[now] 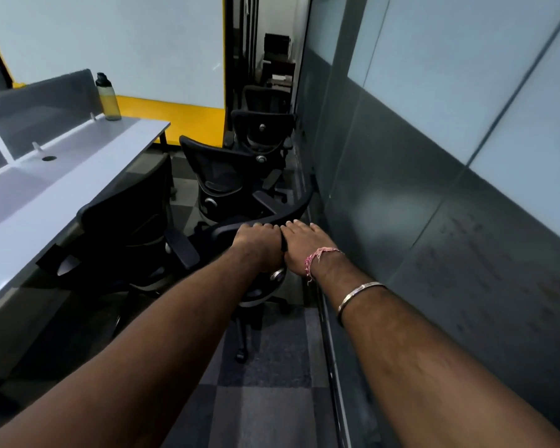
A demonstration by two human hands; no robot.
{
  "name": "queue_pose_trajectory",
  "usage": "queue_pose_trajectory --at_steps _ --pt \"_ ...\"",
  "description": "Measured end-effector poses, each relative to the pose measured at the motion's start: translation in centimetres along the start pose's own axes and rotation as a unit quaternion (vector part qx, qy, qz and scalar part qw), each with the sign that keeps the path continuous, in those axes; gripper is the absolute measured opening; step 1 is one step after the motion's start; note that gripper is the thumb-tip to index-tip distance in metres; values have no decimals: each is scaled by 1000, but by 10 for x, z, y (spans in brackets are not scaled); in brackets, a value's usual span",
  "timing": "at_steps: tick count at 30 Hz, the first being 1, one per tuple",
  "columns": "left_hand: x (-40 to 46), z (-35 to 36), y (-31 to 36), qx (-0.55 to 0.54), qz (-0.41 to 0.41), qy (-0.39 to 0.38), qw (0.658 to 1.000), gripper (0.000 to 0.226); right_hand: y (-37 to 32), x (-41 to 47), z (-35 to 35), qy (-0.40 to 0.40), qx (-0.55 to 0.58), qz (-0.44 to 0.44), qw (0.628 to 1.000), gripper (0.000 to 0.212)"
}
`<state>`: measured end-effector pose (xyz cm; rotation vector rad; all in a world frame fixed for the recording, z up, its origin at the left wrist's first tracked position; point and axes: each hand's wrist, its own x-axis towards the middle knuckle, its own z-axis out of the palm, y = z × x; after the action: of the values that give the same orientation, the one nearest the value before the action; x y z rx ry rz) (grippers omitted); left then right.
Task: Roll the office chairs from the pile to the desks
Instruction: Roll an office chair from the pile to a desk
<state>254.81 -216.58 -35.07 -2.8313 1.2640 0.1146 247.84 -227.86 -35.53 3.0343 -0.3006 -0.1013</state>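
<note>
Both hands were on the top edge of the nearest chair's backrest (291,208), side by side and touching; the left hand (261,245) had its fingers curled over the rim, and the right hand (301,244) — a pink thread at its wrist, a metal bangle further up the forearm — held the same rim just beside it; each grip was closed on the backrest. That chair stood in the narrow aisle between the table (62,189) on the left and the grey partition wall (417,205) on the right, its castors on the carpet (265,399). One chair (123,221) already sat tucked at the near part of the table; further off, more chairs (240,169) crowded the far end of the aisle — the pile, by the look of it. A bottle (108,98) stood at the table's far corner. The step in hand seemed to be rolling the held chair; next it would want swinging left towards a free place at the table, clear of the seated chair's armrest.
</note>
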Motion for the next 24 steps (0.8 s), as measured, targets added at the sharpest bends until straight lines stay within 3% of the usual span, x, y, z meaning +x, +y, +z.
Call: queue_pose_trajectory --at_steps 8,19,24 --pt "107 21 -34 10 -4 -10 1000 66 33 112 22 -35 1 -22 999 66" --pt "256 69 -46 -41 -78 -66 994 66 107 260 85 -64 -17 -107 992 73" --pt "301 92 -39 -100 -129 -124 979 70 133 314 112 -74 -74 -171 980 39"
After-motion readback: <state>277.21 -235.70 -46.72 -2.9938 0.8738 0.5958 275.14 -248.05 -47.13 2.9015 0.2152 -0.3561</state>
